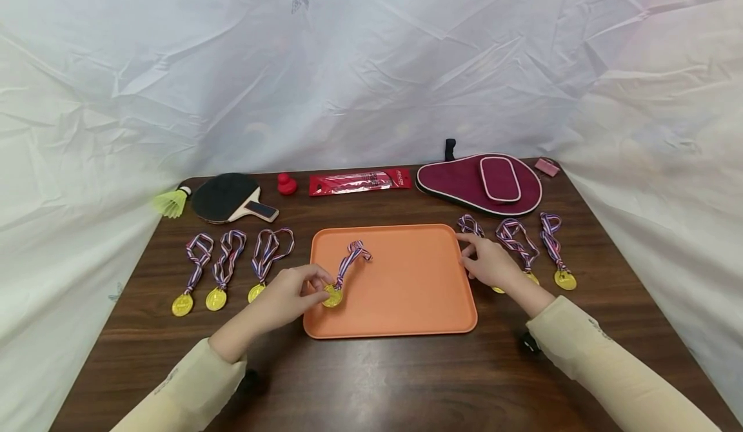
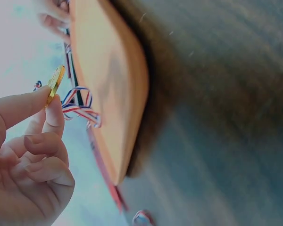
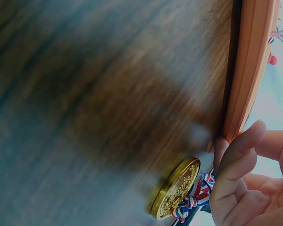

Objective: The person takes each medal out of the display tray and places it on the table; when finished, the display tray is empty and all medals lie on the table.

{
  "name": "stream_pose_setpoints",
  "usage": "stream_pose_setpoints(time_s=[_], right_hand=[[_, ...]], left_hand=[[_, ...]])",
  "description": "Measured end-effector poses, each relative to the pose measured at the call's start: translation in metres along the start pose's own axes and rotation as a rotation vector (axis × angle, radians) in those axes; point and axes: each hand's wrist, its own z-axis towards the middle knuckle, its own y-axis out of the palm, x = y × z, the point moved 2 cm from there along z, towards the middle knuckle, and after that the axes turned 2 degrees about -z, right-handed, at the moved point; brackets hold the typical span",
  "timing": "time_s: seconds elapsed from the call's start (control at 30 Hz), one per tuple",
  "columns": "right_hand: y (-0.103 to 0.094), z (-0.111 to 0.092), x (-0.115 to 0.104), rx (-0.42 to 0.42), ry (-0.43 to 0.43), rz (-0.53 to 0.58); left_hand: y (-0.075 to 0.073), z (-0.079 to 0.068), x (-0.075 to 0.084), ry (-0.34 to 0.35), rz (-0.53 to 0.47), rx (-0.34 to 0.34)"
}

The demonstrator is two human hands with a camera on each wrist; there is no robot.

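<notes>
My left hand (image 1: 291, 295) pinches the edge of a gold medal (image 2: 55, 84) between thumb and forefinger, the other fingers loosely bent. The medal stands tilted over the left side of the orange tray (image 1: 406, 284), and its striped ribbon (image 1: 351, 261) trails across the tray. At the tray's right rim, my right hand (image 1: 490, 263) touches the edge with its fingertips, thumb and forefinger apart. Beside it lies another gold medal (image 3: 177, 190), partly covered by the hand in the head view. Several ribboned medals lie either side, such as this one (image 1: 182, 304) at far left and one (image 1: 565, 279) at far right.
Along the back lie a yellow-green shuttlecock (image 1: 171, 203), a black table tennis bat (image 1: 226, 198), a red rubber duck (image 1: 286, 184), a red packet (image 1: 360, 181), a maroon bat case (image 1: 464, 184) and a small pink block (image 1: 547, 166). White cloth (image 1: 371, 84) hangs behind the wooden table (image 1: 371, 380).
</notes>
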Motion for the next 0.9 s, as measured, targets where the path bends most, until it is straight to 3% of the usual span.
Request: stream_pose_setpoints(time_s=[0.33,0.6,0.9], right_hand=[[0.001,0.0,0.001,0.008,-0.014,0.029],[0.001,0.001,0.002,0.003,-0.015,0.045],[0.0,0.002,0.002,0.003,-0.019,0.023]], left_hand=[[-0.03,-0.01,0.004,0.031,0.023,0.053],[-0.055,-0.022,-0.002,0.035,0.076,0.15],[-0.102,-0.045,-0.03,0.002,0.148,0.274]])
